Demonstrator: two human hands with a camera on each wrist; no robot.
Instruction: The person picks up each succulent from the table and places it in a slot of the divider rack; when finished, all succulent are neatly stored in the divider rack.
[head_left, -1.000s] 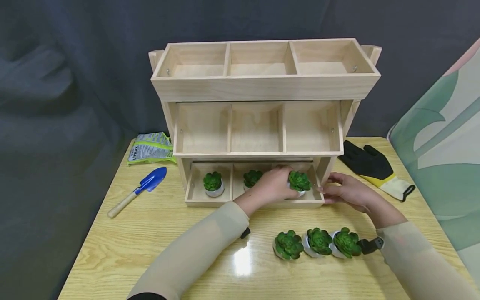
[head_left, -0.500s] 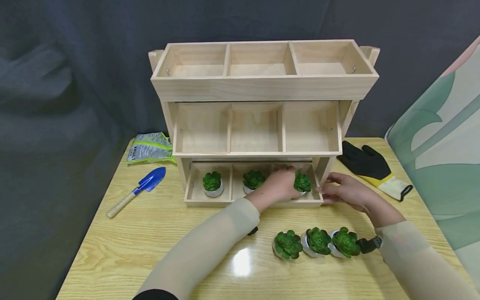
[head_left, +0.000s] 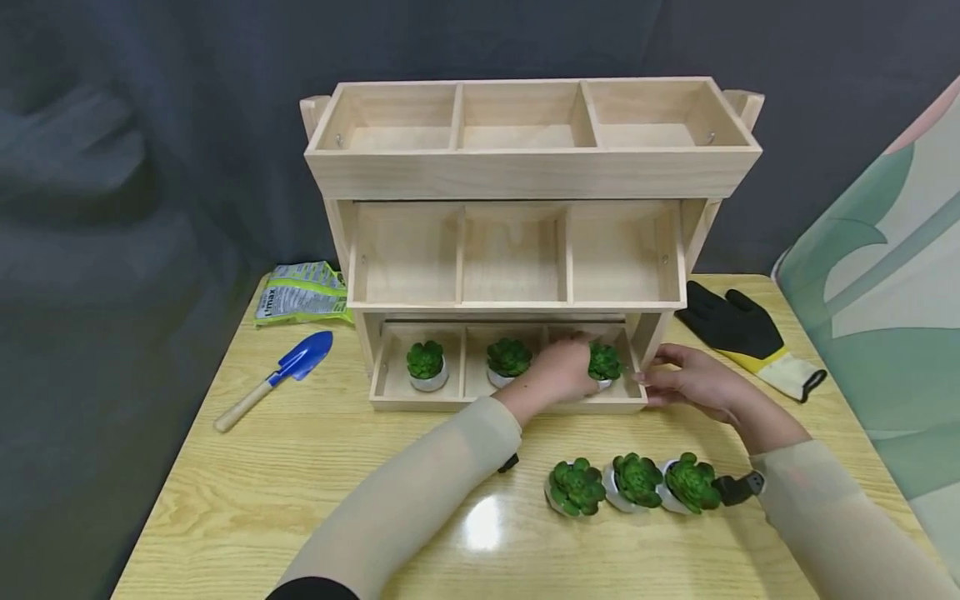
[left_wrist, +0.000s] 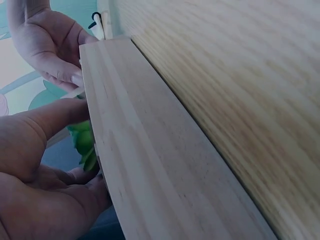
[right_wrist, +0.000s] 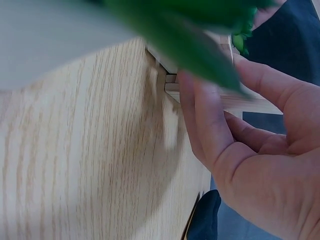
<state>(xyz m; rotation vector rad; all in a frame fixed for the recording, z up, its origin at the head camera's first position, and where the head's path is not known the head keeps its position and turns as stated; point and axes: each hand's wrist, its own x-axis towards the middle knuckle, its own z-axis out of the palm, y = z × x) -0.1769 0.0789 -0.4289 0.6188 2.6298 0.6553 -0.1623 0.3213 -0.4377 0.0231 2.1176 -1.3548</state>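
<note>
A pale wooden three-tier planter stand point(head_left: 532, 177) stands upright at the back of the table. In the right compartment of its bottom box point(head_left: 427, 405), my left hand point(head_left: 557, 372) grips a small potted succulent point(head_left: 604, 362) with green leaves and a white pot. The left wrist view has thumb and fingers on either side of the green leaves point(left_wrist: 82, 142), behind the box's front board. My right hand point(head_left: 693, 386) holds the right end of that box, thumb on its side wall and fingers point(right_wrist: 210, 117) at its lower corner. Two more potted succulents sit in the left point(head_left: 425, 365) and middle point(head_left: 508, 360) compartments.
Three potted succulents point(head_left: 576, 487) stand in a row on the table point(head_left: 225, 517), near the right forearm. A blue trowel point(head_left: 303, 355) and a green-grey bag point(head_left: 303, 293) lie left of the stand. A black and yellow glove point(head_left: 738, 329) lies to its right.
My left hand has shifted slightly right and back with the succulent, deeper into the right compartment, then stayed there. The right hand has kept its hold on the box's end.
</note>
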